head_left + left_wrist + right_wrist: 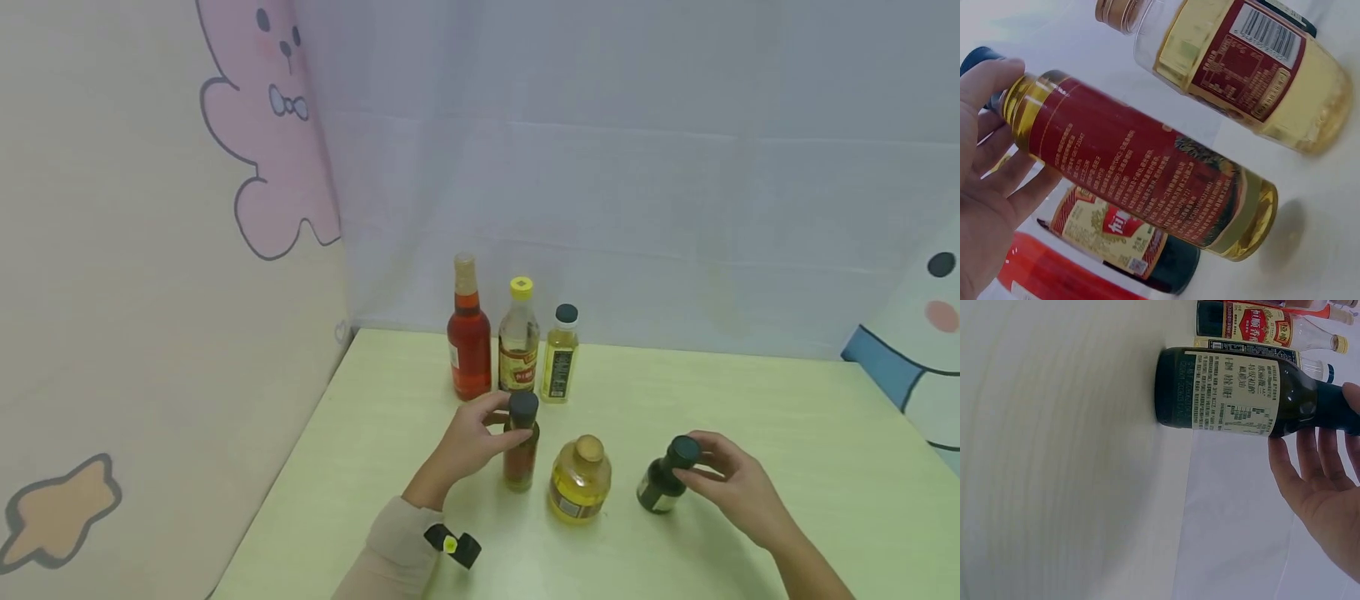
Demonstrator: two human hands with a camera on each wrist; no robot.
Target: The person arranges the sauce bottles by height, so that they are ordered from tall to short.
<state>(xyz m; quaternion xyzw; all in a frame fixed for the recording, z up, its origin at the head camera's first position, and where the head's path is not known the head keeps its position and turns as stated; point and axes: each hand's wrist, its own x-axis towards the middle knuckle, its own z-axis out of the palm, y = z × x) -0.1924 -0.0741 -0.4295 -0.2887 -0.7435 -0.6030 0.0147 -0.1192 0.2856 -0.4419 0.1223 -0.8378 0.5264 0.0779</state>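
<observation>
My left hand (470,439) grips an oil bottle (1141,162) with a red label by its neck, just under the black cap (523,407). Golden oil shows at both ends of that label in the left wrist view. On the right, my right hand (738,486) pinches a dark green bottle (1235,392) at its neck and cap, and a pale printed label faces the right wrist camera. Between the hands stands a squat bottle of yellow oil (581,483) with a gold cap. The dark green bottle leans slightly in the head view.
Behind, in a row, stand a tall red bottle (470,354), a yellow-capped bottle (518,342) with a red and cream label, and a slim yellow oil bottle (559,358) with a dark cap. The pale table (750,400) meets a white curtain (600,208) at the back.
</observation>
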